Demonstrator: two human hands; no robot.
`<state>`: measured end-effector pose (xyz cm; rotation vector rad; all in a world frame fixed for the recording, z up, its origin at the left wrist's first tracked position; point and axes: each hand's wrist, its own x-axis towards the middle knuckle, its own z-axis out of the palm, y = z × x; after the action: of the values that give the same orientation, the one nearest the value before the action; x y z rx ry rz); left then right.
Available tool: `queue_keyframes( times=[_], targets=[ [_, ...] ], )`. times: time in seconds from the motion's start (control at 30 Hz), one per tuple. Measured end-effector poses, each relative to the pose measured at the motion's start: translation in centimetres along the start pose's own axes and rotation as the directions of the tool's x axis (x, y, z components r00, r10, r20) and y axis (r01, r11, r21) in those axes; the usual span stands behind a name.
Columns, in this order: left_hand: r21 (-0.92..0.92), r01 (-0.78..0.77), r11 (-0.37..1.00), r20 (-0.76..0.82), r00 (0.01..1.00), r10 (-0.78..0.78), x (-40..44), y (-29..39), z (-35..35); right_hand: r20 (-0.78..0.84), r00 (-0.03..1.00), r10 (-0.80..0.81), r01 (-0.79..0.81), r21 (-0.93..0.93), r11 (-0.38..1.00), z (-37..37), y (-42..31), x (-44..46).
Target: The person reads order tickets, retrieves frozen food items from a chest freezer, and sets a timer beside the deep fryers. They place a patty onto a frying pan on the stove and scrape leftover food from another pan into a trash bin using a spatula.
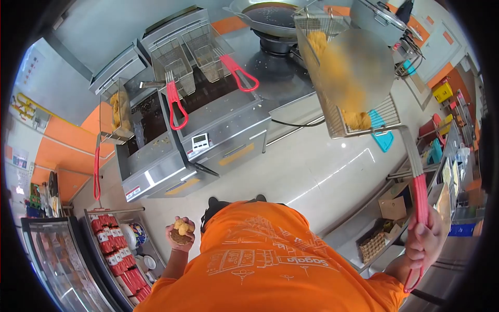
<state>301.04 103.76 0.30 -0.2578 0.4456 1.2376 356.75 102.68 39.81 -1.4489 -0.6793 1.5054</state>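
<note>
Head view: right hand (426,243) clamps a steel-wire basket (319,86) by its red handle (420,195); left hand's (182,247) fingers cup lumpy golden-brown food (182,234).

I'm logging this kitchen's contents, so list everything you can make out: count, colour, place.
Raised basket: one, silver with red handle, upper right
Fried food: count unclear, golden, in raised basket
Fryer: one bank, silver, upper left
Fryer baskets: two, silver with red handles, over fryer
Side basket: one, silver with red handle, fryer's left end
Timer: one, white, fryer front
Wok: one, silver, top centre
Pot: one, silver, top right
Packets: many, red and white, lower left
Shirt: one, orange, bottom centre
Unclear lump: one, brown and yellow, left hand
Left hand: one, lower left
Right hand: one, on raised basket's handle
</note>
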Motion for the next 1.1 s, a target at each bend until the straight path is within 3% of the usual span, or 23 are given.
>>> queue_keyframes(
  times=[0.2,0.33,0.77,1.0,1.07,1.1],
  targets=[
    [0.015,-0.136,0.991,-0.037,0.990,0.137,-3.5,-2.6,0.7,0.052,0.991,0.122,-0.125,0.056,0.991,-3.6,2.9,7.1],
    [0.036,-0.195,0.980,-0.032,0.980,0.196,-5.2,-4.0,2.2,0.109,0.988,0.105,-0.114,0.082,0.990,-4.1,4.2,13.6],
    [0.063,-0.326,0.943,-0.045,0.943,0.329,-7.6,-5.6,3.9,0.340,0.920,0.195,-0.177,-0.083,0.981,-3.5,7.5,31.3],
    [0.031,-0.335,0.942,-0.011,0.942,0.335,-6.2,-4.2,4.1,0.319,0.934,0.163,-0.053,-0.326,0.944,0.0,3.1,33.4],
    [0.009,-0.364,0.932,0.008,0.932,0.363,-6.1,-3.9,4.1,0.155,0.988,0.024,0.048,-0.446,0.894,1.1,1.9,31.9],
    [-0.005,-0.370,0.929,0.020,0.929,0.370,-6.1,-3.7,4.2,0.176,0.968,-0.179,0.251,-0.637,0.729,-0.6,2.1,32.4]
  ],
)
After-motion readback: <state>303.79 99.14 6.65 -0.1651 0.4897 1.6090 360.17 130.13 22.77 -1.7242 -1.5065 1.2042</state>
